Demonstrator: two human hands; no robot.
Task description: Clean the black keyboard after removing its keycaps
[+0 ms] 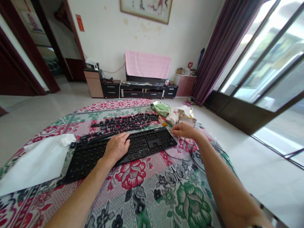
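A black keyboard (pixel 155 144) with its keycaps off lies slantwise on the flowered tablecloth, its bare key posts showing. My left hand (pixel 118 145) rests across its middle, fingers bent over toward the far edge and gripping it. Just past the keyboard's upper right corner is my right hand (pixel 182 129), thumb and fingertips pinched together. Whatever may be between those fingertips is too small to make out. Behind the keyboard, loose black keycaps (pixel 128 123) are spread in a long heap.
White paper (pixel 35 161) lies at the left, with a crumpled tissue (pixel 67 139) on its corner. A green packet (pixel 162 108), white tissue (pixel 173 118) and an opened box (pixel 187 116) stand at the back right. A black cable (pixel 180 159) runs over the tablecloth (pixel 142 196) at right.
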